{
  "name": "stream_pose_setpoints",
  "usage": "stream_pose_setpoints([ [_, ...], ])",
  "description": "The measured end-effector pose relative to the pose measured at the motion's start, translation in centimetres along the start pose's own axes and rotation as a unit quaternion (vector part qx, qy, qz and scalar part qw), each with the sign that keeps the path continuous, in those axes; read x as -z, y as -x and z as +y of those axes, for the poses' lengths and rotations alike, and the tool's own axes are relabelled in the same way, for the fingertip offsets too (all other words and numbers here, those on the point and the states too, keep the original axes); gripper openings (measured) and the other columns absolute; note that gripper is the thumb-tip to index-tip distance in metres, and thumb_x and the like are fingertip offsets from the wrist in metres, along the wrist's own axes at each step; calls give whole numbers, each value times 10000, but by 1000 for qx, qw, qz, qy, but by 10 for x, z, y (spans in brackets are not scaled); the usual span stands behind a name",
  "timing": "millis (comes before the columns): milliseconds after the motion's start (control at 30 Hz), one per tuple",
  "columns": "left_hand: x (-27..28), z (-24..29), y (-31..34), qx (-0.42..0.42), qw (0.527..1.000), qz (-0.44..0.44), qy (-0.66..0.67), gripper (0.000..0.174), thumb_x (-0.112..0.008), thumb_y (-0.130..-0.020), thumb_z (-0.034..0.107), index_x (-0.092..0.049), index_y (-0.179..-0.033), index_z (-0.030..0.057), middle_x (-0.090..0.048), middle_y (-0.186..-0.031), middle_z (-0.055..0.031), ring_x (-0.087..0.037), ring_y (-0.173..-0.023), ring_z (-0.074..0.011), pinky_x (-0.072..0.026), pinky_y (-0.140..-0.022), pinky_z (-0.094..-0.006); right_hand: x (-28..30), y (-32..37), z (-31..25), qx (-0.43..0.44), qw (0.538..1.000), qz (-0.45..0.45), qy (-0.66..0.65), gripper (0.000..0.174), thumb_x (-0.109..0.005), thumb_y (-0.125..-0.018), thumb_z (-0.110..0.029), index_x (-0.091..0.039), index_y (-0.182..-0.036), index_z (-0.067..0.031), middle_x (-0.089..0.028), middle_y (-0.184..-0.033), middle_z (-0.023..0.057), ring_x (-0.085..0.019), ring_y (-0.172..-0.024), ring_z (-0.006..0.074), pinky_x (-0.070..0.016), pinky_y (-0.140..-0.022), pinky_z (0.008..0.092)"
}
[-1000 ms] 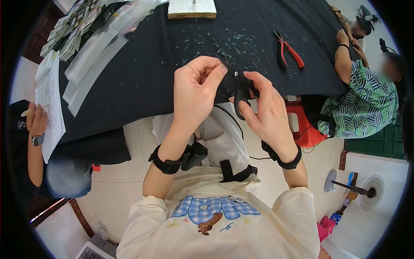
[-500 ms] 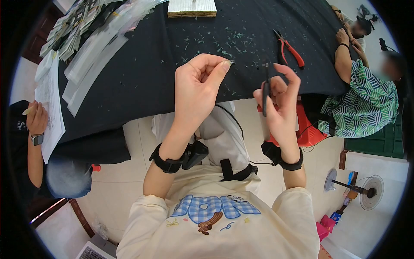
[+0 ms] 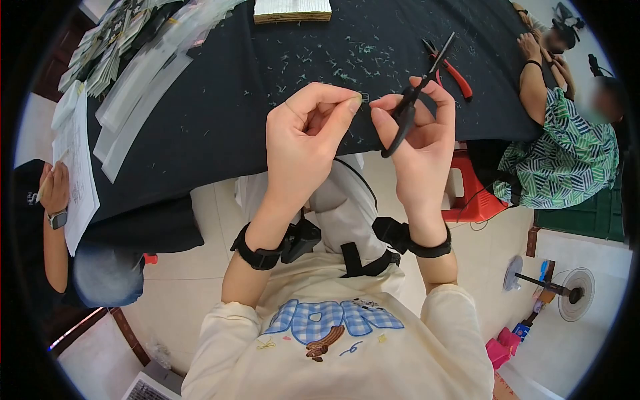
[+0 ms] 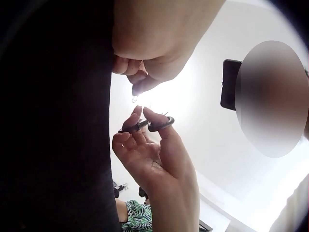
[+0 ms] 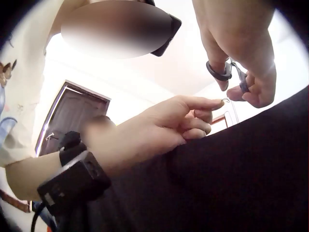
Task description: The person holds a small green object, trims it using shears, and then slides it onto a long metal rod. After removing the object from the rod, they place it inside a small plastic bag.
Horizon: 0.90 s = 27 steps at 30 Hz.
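Note:
My left hand (image 3: 303,130) pinches a tiny thin wire-like loop (image 3: 365,98) between thumb and index fingertip, just over the black cloth. In the right wrist view the loop (image 5: 225,100) juts from those fingertips; its kind is too small to tell. My right hand (image 3: 427,137) holds black-handled scissors (image 3: 413,97), blades pointing away to the far right. Its thumb and index fingertips come close to the loop. The left wrist view shows the scissor handle rings (image 4: 161,124) round the right hand's fingers.
Green clippings (image 3: 363,48) are scattered over the black cloth (image 3: 220,120). Red-handled pliers (image 3: 460,82) lie behind the scissors. A wooden block (image 3: 293,12) stands at the back. Plastic sleeves (image 3: 143,93) and a paper (image 3: 75,167) lie left. Other people sit at both sides.
My right hand moved the scissors away from the left fingertips, turned the blades outward, then brought its fingertips back towards the loop. The left hand stayed nearly in place.

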State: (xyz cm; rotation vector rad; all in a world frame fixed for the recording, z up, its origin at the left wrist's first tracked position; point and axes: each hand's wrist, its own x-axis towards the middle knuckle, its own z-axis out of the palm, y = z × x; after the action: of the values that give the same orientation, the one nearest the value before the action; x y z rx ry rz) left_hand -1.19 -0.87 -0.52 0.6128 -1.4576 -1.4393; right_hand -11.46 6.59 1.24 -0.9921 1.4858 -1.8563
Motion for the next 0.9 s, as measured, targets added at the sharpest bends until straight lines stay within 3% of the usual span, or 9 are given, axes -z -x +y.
stream_pose_setpoints([
  [67, 0, 0, 0, 0, 1000, -1, 3, 50, -605, -815, 31, -633, -837, -4, -555, -638, 42, -390, -538, 24, -262, -451, -141, -2, 0, 8, 82, 994, 17, 69, 495, -651, -750, 7, -355, -1143, -51, -600, -834, 32, -538, -765, 77, -392, -667, 204],
  [200, -1, -3, 0, 6, 1000, 7, 11, 52, -608, -808, 28, -634, -831, -12, -570, -641, 33, -418, -549, 21, -282, -461, -136, -5, -1, 10, 101, 992, 22, 78, 500, -657, -748, 0, -358, -1145, -51, -591, -824, 15, -521, -744, 63, -374, -654, 196],
  [267, 0, -4, 0, 11, 1000, 3, 10, 55, -609, -807, 29, -635, -829, -14, -575, -642, 29, -429, -553, 18, -292, -464, -136, -5, -2, 11, 126, 986, 3, 110, 520, -634, -754, 46, -348, -1182, -26, -584, -873, 70, -547, -813, 95, -434, -722, 213],
  [500, 0, -4, -1, 16, 1000, -4, 19, 75, -607, -810, 36, -635, -834, -29, -585, -644, 9, -453, -558, 2, -321, -467, -147, -5, -5, 11, 110, 983, 1, 149, 505, -631, -754, 47, -359, -1173, -29, -590, -851, 64, -548, -818, 93, -422, -749, 220],
  [567, 0, -3, 0, 26, 999, -9, 19, 77, -606, -811, 37, -635, -833, -31, -586, -644, 7, -458, -559, -2, -326, -467, -151, -7, -7, 12, 138, 981, 12, 138, 416, -646, -756, -24, -403, -1094, -37, -574, -745, 1, -488, -685, 49, -364, -611, 189],
  [900, 1, -2, -2, 37, 999, -2, 22, 83, -608, -812, 46, -639, -823, -30, -575, -623, 14, -425, -515, 3, -288, -432, -155, -2, -9, 12, 117, 985, 22, 122, 442, -651, -750, -11, -385, -1102, -42, -592, -765, 17, -511, -683, 57, -367, -609, 190],
])
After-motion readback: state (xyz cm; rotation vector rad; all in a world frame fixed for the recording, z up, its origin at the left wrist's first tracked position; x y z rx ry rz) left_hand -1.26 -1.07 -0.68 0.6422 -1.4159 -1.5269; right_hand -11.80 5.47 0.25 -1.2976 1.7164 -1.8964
